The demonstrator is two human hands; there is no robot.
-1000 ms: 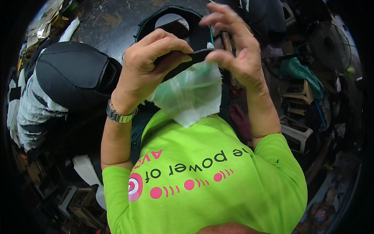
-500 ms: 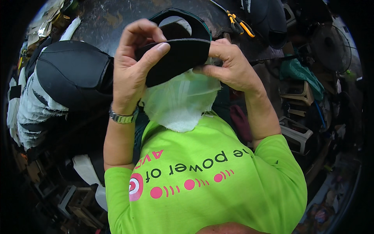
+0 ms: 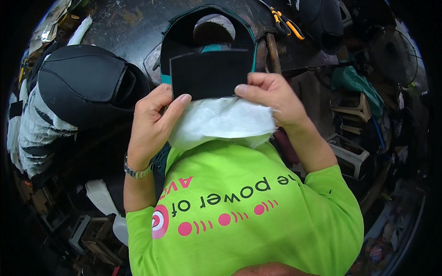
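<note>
Shirt: a bright green long-sleeved shirt (image 3: 239, 216) with dark and pink print is seen nearest the camera, filling the lower middle.
Wristwatch: a metal-banded wristwatch (image 3: 137, 171) is worn on the left wrist.
White cloth: a loosely woven white cloth (image 3: 223, 122) with frayed edges is held up in front of the chest, between the two hands.
Left hand: the left hand (image 3: 154, 126) is closed on the left edge of the white cloth, the thumb laid over it; the grip is a pinch.
Right hand: the right hand (image 3: 271, 99) is closed on the upper right of the white cloth and the lower right corner of the black panel; the grip is a pinch.
Black panel: a flat, roughly rectangular black panel (image 3: 209, 73) is held upright just above the white cloth, touching it.
Black moulded piece: a black moulded piece with a teal rim (image 3: 207, 27) is seen behind the panel, lying on the dark bench (image 3: 133, 27).
Black padded shape: a rounded black padded shape (image 3: 80, 85) lies at the left.
Cutters: yellow-handled cutters (image 3: 286, 20) lie far back on the bench.
</note>
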